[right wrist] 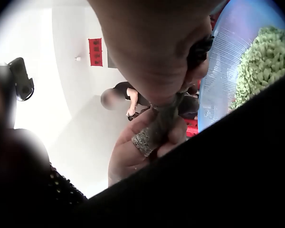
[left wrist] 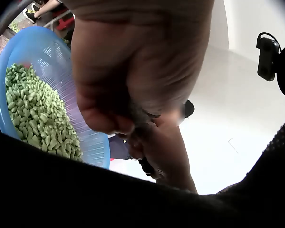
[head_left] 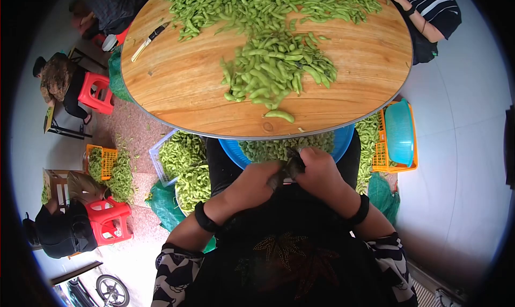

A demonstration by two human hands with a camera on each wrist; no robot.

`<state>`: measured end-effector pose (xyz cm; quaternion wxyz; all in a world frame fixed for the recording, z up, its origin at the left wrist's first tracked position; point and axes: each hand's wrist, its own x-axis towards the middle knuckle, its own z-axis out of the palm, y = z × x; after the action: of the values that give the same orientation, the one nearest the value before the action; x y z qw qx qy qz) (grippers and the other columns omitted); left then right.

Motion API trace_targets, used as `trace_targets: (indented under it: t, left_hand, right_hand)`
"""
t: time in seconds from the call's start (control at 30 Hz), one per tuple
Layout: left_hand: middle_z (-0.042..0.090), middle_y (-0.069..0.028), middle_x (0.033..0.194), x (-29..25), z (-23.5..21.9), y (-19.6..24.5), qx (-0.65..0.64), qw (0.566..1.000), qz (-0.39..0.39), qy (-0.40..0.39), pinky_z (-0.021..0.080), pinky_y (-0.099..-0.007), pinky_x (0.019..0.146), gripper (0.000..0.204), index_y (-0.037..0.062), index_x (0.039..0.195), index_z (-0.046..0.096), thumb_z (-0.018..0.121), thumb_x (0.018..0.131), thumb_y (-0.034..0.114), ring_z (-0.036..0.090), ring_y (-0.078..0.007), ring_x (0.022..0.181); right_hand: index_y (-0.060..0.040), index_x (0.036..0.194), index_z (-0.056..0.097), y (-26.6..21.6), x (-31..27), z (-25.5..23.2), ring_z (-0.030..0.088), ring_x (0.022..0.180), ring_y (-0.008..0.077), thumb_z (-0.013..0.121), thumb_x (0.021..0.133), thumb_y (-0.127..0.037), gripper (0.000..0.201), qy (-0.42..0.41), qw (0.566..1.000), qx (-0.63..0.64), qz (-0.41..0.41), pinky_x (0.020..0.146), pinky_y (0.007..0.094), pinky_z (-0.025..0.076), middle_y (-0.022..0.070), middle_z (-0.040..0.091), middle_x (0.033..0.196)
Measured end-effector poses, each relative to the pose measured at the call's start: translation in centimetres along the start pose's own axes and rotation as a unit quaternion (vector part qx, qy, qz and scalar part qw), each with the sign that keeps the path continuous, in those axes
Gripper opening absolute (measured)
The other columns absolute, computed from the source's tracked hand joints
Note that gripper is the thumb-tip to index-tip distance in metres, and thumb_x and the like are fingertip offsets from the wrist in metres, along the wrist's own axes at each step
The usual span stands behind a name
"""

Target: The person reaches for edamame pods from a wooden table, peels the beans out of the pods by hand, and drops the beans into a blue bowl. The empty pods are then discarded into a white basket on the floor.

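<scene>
My left hand point(head_left: 256, 179) and right hand point(head_left: 321, 172) meet in front of my body, above the near side of a blue basket point(head_left: 348, 140) of shelled beans point(left wrist: 40, 114). The left fingers are curled, and a grey knit-like finger wrap point(right wrist: 143, 142) encircles one digit of that hand. In the right wrist view, my right fingers pinch the wrap's greyish far end. A dark, crumpled piece point(right wrist: 199, 50) shows at the curled right fingers; I cannot tell what it is.
Green soybean pods point(head_left: 273, 71) lie heaped on the round wooden table point(head_left: 177, 92), with a knife point(head_left: 147, 43) at its left. Pod-filled containers point(head_left: 161, 151) stand left of my legs; an orange crate point(head_left: 382, 151) holding a turquoise basket point(head_left: 399, 132) stands right. Other people sit around.
</scene>
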<state>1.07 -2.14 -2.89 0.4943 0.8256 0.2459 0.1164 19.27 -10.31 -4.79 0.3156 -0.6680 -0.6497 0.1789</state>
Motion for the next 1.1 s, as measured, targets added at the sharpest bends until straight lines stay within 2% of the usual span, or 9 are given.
trace_targets:
  t: [0.27, 0.4, 0.43, 0.57, 0.67, 0.7, 0.77, 0.87, 1.1]
  left_hand:
    - [0.06, -0.0234, 0.076, -0.7, -1.6, -1.0, -0.006, 0.988, -0.125, 0.089, 0.048, -0.0414, 0.06, 0.011, -0.0029, 0.083, 0.058, 0.06, 0.085, 0.008, 0.06, -0.0421, 0.075]
    - [0.059, -0.0193, 0.074, -0.9, -2.2, 0.9, 0.04, 0.997, 0.033, 0.06, 0.047, -0.0383, 0.056, 0.007, -0.0013, 0.083, 0.058, 0.059, 0.086, 0.005, 0.059, -0.0386, 0.066]
    - [0.059, -0.017, 0.073, -1.0, -2.3, 1.1, 0.03, 0.996, 0.078, 0.035, 0.047, -0.037, 0.056, 0.005, -0.0007, 0.084, 0.058, 0.058, 0.086, 0.004, 0.058, -0.0358, 0.062]
    - [0.058, -0.0083, 0.069, -1.2, -2.0, 1.2, -0.173, 0.981, 0.089, -0.007, 0.044, -0.0305, 0.052, 0.006, 0.0009, 0.087, 0.06, 0.057, 0.089, 0.005, 0.055, -0.0217, 0.054]
    - [0.056, -0.0009, 0.069, -1.6, -1.8, 0.3, -0.366, 0.925, -0.08, -0.061, 0.04, -0.0235, 0.05, 0.01, 0.002, 0.09, 0.061, 0.053, 0.093, 0.006, 0.05, -0.0087, 0.055]
    - [0.056, 0.0003, 0.069, -1.8, -1.7, 0.0, -0.341, 0.937, -0.078, -0.018, 0.039, -0.0214, 0.05, 0.011, 0.0027, 0.09, 0.061, 0.052, 0.094, 0.006, 0.049, -0.0066, 0.055]
    - [0.055, 0.0014, 0.069, -2.8, -1.9, -0.5, -0.316, 0.945, -0.08, 0.029, 0.037, -0.0192, 0.05, 0.012, 0.0034, 0.09, 0.061, 0.05, 0.095, 0.006, 0.048, -0.0045, 0.055]
    - [0.054, 0.0016, 0.067, -5.1, -3.4, -1.9, -0.278, 0.948, -0.078, 0.132, 0.038, -0.0196, 0.05, 0.012, 0.0034, 0.092, 0.061, 0.05, 0.095, 0.005, 0.047, -0.0051, 0.054]
    - [0.056, 0.0007, 0.074, -5.7, -3.6, -1.0, -0.27, 0.951, -0.089, 0.122, 0.043, -0.0212, 0.057, 0.011, 0.0019, 0.094, 0.063, 0.052, 0.092, 0.002, 0.051, -0.0064, 0.063]
  right_hand:
    - [0.0018, 0.087, 0.057, -1.5, 0.5, -2.4, 0.06, 0.08, 0.0419, 0.067, 0.07, -0.004, 0.02, 0.053, 0.997, -0.041, -0.026, 0.064, 0.0438, 0.051, 0.0203, 0.062, 0.087]
    - [0.0001, 0.09, 0.057, -2.6, 1.2, -1.8, 0.063, 0.068, 0.031, 0.07, 0.079, -0.013, 0.022, 0.065, 0.989, 0.062, -0.119, 0.055, 0.0354, 0.049, 0.0148, 0.062, 0.08]
    - [-0.0015, 0.091, 0.057, -2.6, 0.7, -1.9, 0.061, 0.063, 0.023, 0.071, 0.082, -0.019, 0.024, -0.058, 0.974, 0.22, 0.024, 0.053, 0.0306, 0.047, 0.011, 0.061, 0.076]
    - [-0.006, 0.096, 0.056, -2.6, 0.3, -1.9, 0.053, 0.056, 0.0053, 0.07, 0.088, -0.026, 0.025, -0.215, 0.719, 0.611, 0.251, 0.048, 0.0211, 0.04, 0.0009, 0.056, 0.071]
    - [-0.0033, 0.093, 0.058, -1.9, 0.1, -1.0, 0.055, 0.057, 0.01, 0.071, 0.085, -0.02, 0.023, -0.173, 0.671, 0.643, 0.326, 0.051, 0.0254, 0.044, 0.004, 0.059, 0.071]
    - [-0.0033, 0.093, 0.058, -1.6, 0.0, -0.8, 0.055, 0.057, 0.01, 0.071, 0.085, -0.02, 0.023, -0.175, 0.671, 0.642, 0.326, 0.051, 0.0254, 0.044, 0.004, 0.059, 0.071]
    - [-0.0006, 0.092, 0.061, -1.2, -0.2, -0.7, 0.06, 0.062, 0.0148, 0.072, 0.082, -0.015, 0.02, -0.008, 0.983, 0.181, 0.038, 0.057, 0.0305, 0.048, 0.0087, 0.064, 0.076]
    - [0.0011, 0.096, 0.061, -0.3, 0.0, -1.3, 0.063, 0.074, 0.0372, 0.071, 0.079, -0.013, 0.024, 0.042, 0.991, 0.129, 0.015, 0.065, 0.0394, 0.05, 0.019, 0.062, 0.08]
    - [0.0005, 0.096, 0.065, -2.3, 1.5, 0.3, 0.062, 0.069, 0.0234, 0.072, 0.08, -0.01, 0.021, -0.032, 0.962, 0.27, 0.004, 0.064, 0.032, 0.049, 0.0138, 0.063, 0.081]
